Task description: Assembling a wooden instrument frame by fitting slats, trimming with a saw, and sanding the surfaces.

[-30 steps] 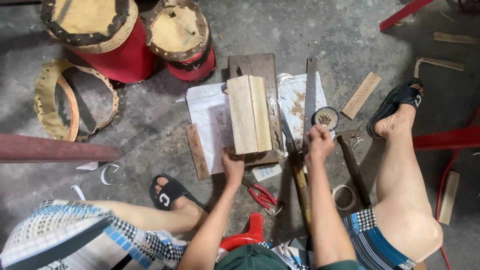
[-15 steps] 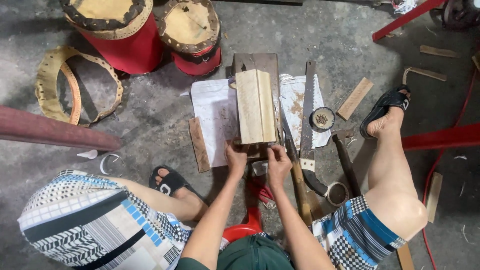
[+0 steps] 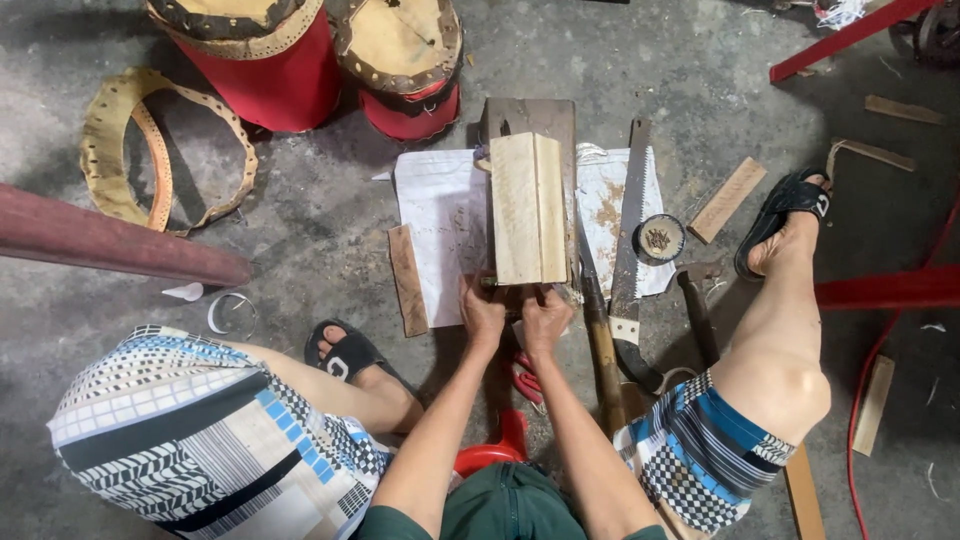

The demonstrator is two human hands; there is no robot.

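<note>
The wood block (image 3: 528, 208) lies on a dark board (image 3: 530, 118) over white paper (image 3: 440, 230) on the floor, between the person's knees. Both hands meet at its near end: the left hand (image 3: 484, 312) and right hand (image 3: 545, 318) are curled shut on something small there, too hidden to name. This looks like fitting or fixing work at the block's end, calling for steady pressure. Beside it lie a saw (image 3: 632, 215) and a small round tin (image 3: 660, 238) holding what seem to be nails.
</note>
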